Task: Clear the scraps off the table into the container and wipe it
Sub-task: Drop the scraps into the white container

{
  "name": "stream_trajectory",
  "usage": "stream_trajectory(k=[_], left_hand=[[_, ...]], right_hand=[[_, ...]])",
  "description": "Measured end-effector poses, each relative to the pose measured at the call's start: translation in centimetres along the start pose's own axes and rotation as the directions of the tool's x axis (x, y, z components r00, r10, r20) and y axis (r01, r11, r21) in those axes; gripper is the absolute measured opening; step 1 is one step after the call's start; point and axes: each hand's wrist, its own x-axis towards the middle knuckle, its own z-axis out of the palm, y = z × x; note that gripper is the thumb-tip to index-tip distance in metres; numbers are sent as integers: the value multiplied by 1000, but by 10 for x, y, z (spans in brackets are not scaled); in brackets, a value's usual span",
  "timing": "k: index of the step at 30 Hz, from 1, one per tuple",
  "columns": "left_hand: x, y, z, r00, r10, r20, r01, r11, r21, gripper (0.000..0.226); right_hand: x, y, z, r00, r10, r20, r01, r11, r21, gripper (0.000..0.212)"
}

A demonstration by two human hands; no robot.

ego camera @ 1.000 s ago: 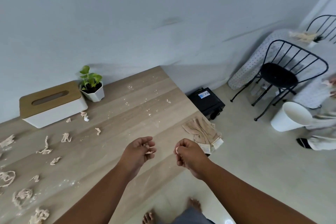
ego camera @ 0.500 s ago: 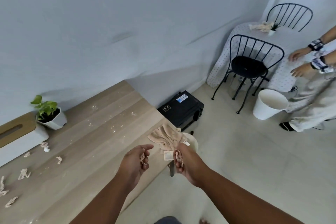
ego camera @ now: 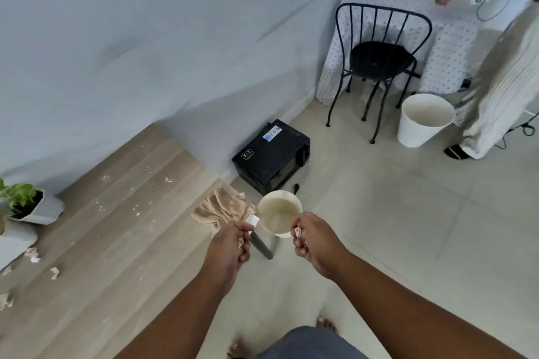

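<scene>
Your left hand and right hand each clutch scraps beside the cream bin at frame centre. The black box's label is unreadable.

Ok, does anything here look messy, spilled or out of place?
Yes. Torn scraps and pale crumbs litter the wooden table, and a beige cloth lies crumpled at its corner, overhanging the edge. A black appliance sits oddly on the floor by the wall.
</scene>
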Motion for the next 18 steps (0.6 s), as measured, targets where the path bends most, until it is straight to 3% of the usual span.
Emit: stream_trajectory(k=[10,18], left_hand=[[27,-13,64,998,-30,55,22,988,150,30],[80,-23,103,982,-129,136,100,974,205,37]], right_hand=[[42,7,-64,985,90,-150,-53,970,236,15],[75,-19,-83,959,148,-240,-111,981,161,16]])
